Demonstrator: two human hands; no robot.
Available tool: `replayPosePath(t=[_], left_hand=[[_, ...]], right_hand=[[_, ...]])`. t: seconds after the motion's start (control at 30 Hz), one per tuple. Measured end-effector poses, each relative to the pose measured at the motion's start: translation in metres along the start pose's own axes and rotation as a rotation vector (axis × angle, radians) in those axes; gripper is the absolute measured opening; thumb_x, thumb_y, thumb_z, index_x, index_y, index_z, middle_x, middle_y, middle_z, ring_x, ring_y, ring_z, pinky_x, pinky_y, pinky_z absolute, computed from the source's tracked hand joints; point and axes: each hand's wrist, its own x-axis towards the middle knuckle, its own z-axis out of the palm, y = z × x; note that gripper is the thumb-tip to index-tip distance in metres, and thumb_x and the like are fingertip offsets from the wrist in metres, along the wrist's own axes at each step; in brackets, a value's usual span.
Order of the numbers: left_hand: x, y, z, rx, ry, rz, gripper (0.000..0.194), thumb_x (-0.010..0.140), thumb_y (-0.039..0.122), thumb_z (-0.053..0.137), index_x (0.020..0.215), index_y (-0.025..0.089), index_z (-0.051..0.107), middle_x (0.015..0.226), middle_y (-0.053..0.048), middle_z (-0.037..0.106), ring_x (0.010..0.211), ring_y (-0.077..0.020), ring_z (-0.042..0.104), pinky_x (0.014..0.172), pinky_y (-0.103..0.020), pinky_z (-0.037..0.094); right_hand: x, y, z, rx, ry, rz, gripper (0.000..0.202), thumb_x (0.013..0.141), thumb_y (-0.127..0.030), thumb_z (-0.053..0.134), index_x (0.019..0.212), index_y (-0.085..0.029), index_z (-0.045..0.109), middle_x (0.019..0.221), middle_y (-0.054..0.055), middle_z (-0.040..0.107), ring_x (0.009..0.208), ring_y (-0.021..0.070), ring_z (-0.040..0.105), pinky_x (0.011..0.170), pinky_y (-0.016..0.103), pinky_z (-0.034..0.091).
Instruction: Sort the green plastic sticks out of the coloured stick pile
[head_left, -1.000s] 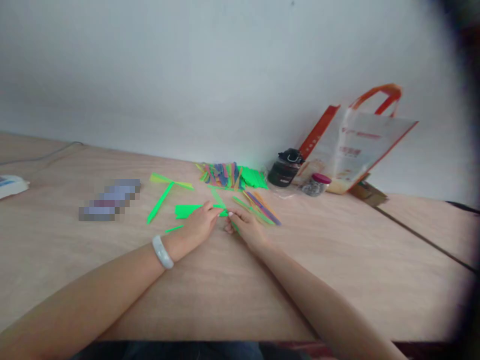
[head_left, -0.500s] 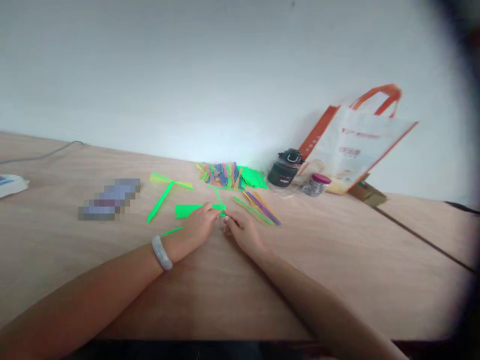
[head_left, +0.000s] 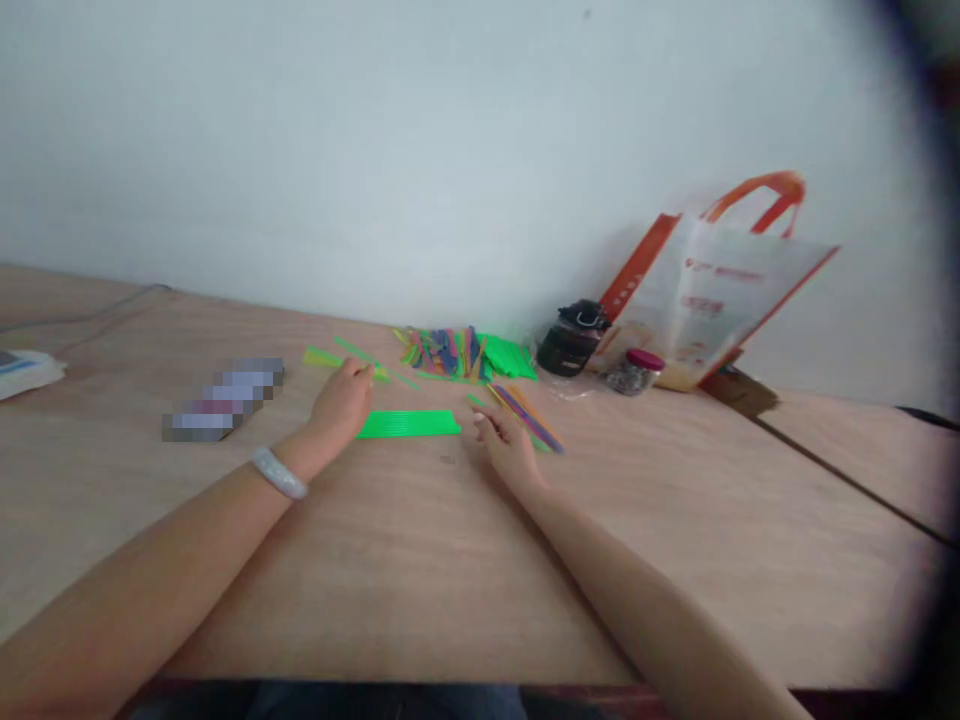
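Observation:
My left hand [head_left: 343,402], with a pale bangle at its wrist, is closed in a pinch at a thin green strip [head_left: 405,381] that slants across its fingertips. Beneath those fingertips lies a yellow strip [head_left: 321,357], partly hidden by the hand. A flat band of green strips [head_left: 409,424], laid side by side, rests on the table between both hands. My right hand [head_left: 510,447] is just past the band's right end, its fingers loosely bent and slightly apart, with nothing visible in them. Several coloured strips [head_left: 529,415] lie right behind it.
At the wall lies a pile of multicoloured strips [head_left: 442,352] beside a green bundle [head_left: 508,357]. A dark bottle [head_left: 568,347], a red-lidded jar [head_left: 634,374] and a carrier bag [head_left: 720,290] stand at the right. A blurred-out object [head_left: 225,400] and a white device [head_left: 28,373] are left.
My left hand has left the green band and moved left to the yellow strip, where a thin green strip now crosses its fingertips. My right hand has drawn slightly right, off the band.

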Motion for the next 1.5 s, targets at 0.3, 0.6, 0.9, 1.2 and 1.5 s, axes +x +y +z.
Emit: replayPosePath(t=[0.3, 0.6, 0.9, 1.2, 1.5], left_hand=[[0.007, -0.049, 0.013, 0.199, -0.149, -0.177, 0.027, 0.088, 0.018, 0.039, 0.101, 0.009, 0.060, 0.102, -0.015, 0.057, 0.093, -0.0252, 0.057, 0.080, -0.035, 0.046], [0.002, -0.035, 0.006, 0.271, -0.047, -0.129, 0.029, 0.089, 0.027, 0.044, 0.110, 0.011, 0.057, 0.106, -0.015, 0.054, 0.096, -0.0282, 0.054, 0.079, -0.037, 0.045], [-0.022, 0.043, 0.016, -0.008, -0.098, 0.515, 0.022, 0.090, 0.027, 0.048, 0.103, 0.018, 0.063, 0.107, -0.009, 0.054, 0.106, -0.0229, 0.045, 0.089, -0.036, 0.042], [-0.033, 0.061, 0.021, -0.066, -0.180, 0.496, 0.024, 0.091, 0.029, 0.046, 0.103, 0.017, 0.062, 0.104, -0.008, 0.055, 0.100, -0.0215, 0.048, 0.085, -0.034, 0.044], [-0.031, 0.073, 0.028, -0.011, -0.181, 0.547, 0.022, 0.092, 0.024, 0.044, 0.090, 0.013, 0.063, 0.095, -0.009, 0.058, 0.095, -0.0225, 0.050, 0.085, -0.036, 0.043]], right_hand=[[0.016, 0.038, -0.019, -0.263, 0.124, 0.011, 0.035, 0.086, -0.033, 0.040, 0.098, -0.014, 0.066, 0.096, 0.009, 0.065, 0.089, 0.0200, 0.058, 0.080, 0.031, 0.043], [0.014, 0.043, -0.031, -0.637, -0.012, 0.023, 0.025, 0.083, -0.026, 0.046, 0.096, -0.018, 0.067, 0.101, 0.011, 0.061, 0.097, 0.0217, 0.054, 0.086, 0.033, 0.041], [0.008, 0.027, -0.029, -0.743, -0.079, 0.041, 0.024, 0.084, -0.026, 0.045, 0.095, -0.019, 0.065, 0.106, 0.010, 0.061, 0.102, 0.0220, 0.052, 0.089, 0.035, 0.040], [0.006, 0.023, -0.029, -0.792, -0.098, 0.075, 0.027, 0.085, -0.027, 0.044, 0.098, -0.017, 0.065, 0.112, 0.013, 0.059, 0.105, 0.0240, 0.051, 0.089, 0.036, 0.040], [0.006, 0.017, -0.026, -0.795, -0.124, 0.054, 0.026, 0.084, -0.019, 0.041, 0.090, -0.015, 0.065, 0.107, 0.014, 0.062, 0.104, 0.0233, 0.053, 0.090, 0.035, 0.040]])
